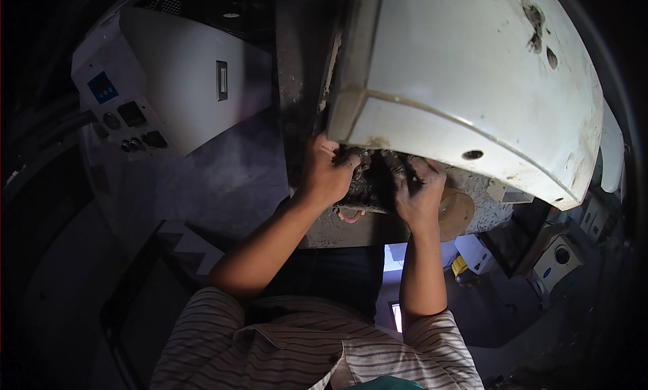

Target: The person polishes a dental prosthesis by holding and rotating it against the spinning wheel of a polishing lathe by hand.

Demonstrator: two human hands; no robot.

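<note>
My left hand is closed at the lower left corner of a large, dirt-marked white housing, its fingertips partly hidden. Across from it, my right hand curls its blackened fingers under the housing's front edge. Between them lies a dark, wet-looking, mud-like mass, and both hands touch it. What exactly each hand grips is hidden. A small pinkish loop shows just below the mass, at the edge of a grimy work surface. Close to my right wrist is a round tan container.
A white machine with a control panel stands at the far left. Grey rough material lies under the housing's right side. At the lower right are a white box-shaped unit and a small yellow object.
</note>
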